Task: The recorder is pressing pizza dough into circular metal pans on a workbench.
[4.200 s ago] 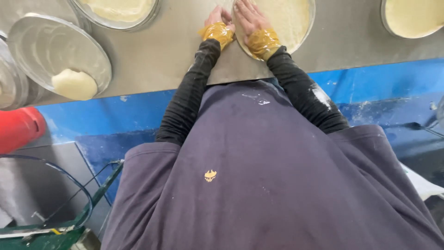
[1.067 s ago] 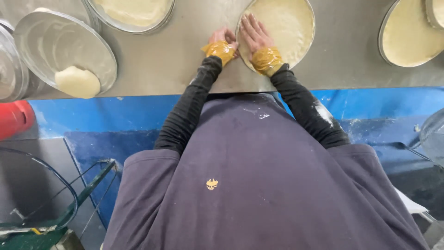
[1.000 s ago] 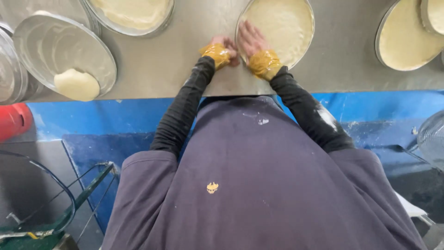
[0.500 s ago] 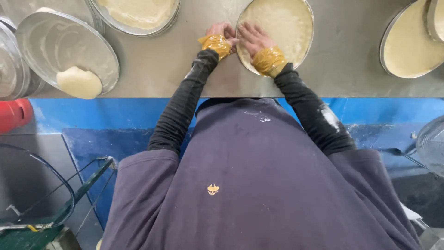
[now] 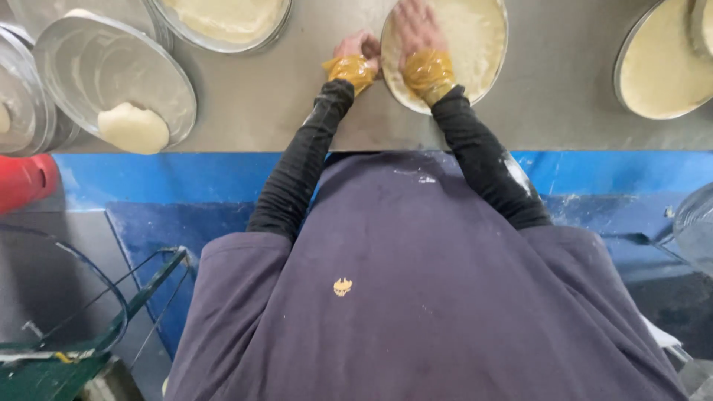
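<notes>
With the left hand [image 5: 359, 50] curled on the rim of the round pan [image 5: 486, 83] at the counter's near edge, steadying it, the right hand [image 5: 416, 28], open and flat, should press the dough [image 5: 464, 41] evenly outward.

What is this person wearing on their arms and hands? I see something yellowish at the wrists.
Both arms are in long, close-fitting black sleeves, under a loose dark purple-grey short-sleeved top. The right sleeve carries a white floury smear near the elbow; the left sleeve looks cleaner. Each wrist is wrapped in a crinkled, shiny amber-yellow band, like tape or film. The left hand and right hand are bare: no gloves and no rings visible.
</notes>
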